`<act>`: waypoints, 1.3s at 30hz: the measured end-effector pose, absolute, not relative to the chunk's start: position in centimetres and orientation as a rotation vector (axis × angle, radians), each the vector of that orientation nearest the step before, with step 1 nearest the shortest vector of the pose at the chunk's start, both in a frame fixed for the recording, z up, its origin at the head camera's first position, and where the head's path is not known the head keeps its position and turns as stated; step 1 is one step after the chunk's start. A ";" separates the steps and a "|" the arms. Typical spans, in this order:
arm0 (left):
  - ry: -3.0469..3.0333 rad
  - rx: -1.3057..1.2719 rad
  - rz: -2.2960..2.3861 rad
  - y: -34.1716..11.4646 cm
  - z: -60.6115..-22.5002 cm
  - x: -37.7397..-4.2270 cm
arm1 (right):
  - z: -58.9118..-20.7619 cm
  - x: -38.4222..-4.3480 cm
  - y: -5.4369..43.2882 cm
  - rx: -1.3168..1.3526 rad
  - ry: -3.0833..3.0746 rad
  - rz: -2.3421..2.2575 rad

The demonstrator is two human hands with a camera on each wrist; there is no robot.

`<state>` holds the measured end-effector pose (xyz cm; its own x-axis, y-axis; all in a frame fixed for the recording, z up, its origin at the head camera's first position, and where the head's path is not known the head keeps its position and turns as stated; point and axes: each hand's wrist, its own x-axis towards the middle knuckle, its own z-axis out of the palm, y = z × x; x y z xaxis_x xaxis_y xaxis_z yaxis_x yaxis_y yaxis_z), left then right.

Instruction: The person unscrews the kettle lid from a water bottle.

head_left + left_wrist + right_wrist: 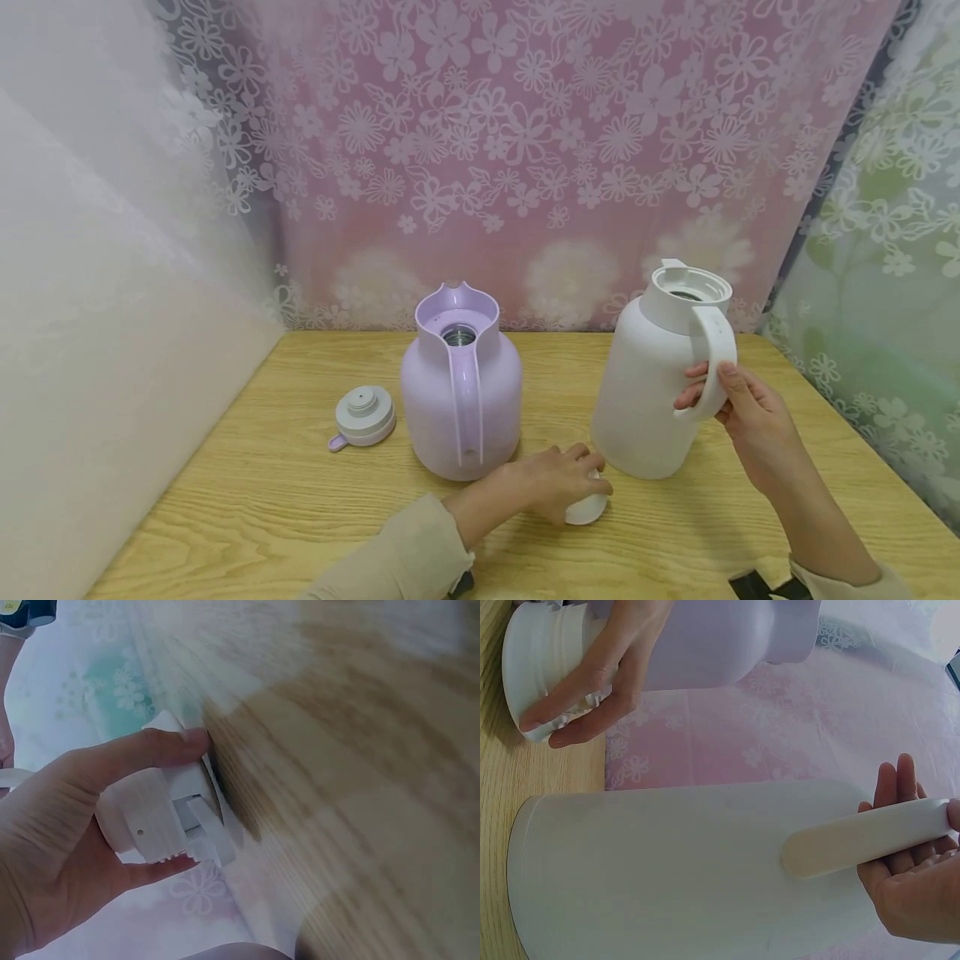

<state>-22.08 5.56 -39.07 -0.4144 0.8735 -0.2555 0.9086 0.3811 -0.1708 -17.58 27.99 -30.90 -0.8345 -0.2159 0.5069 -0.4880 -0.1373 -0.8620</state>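
My left hand (558,482) grips a white stopper (587,507) close to the tabletop, its fingers spread around the sides. In the left wrist view the stopper (161,806) shows a small lever and a ridged edge, with the thumb along one side. The right hand (750,417) holds the handle (718,350) of a white thermos jug (648,392), fingers through the loop and thumb on the outside. That jug's round mouth has no lid in it. Left of it stands a lilac thermos jug (461,400), also uncovered, its handle facing me.
A grey stopper (365,414) with a lilac tab lies left of the lilac jug on the wooden table (247,492). Behind the table hangs a pink flowered curtain (525,150). A pale wall (112,292) borders the left side.
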 end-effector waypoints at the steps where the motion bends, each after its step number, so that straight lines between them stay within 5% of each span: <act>1: 2.496 1.606 -0.413 5.5 -39.0 -22.2 | -30.9 -17.6 28.0 0.800 -1.927 2.081; 26: 2.534 1.506 -0.386 6.2 -39.0 -22.3 | -30.5 -17.4 28.6 0.771 -2.022 2.056; 39: 2.656 1.573 -0.418 5.8 -36.4 -21.8 | -28.7 -16.5 30.6 0.472 -2.208 1.643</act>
<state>-21.80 5.78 -36.36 -0.4897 0.8574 -0.1583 0.8646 0.4540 -0.2152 -16.54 30.62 -28.66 -0.8844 -0.0578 0.4630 -0.4601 0.2731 -0.8448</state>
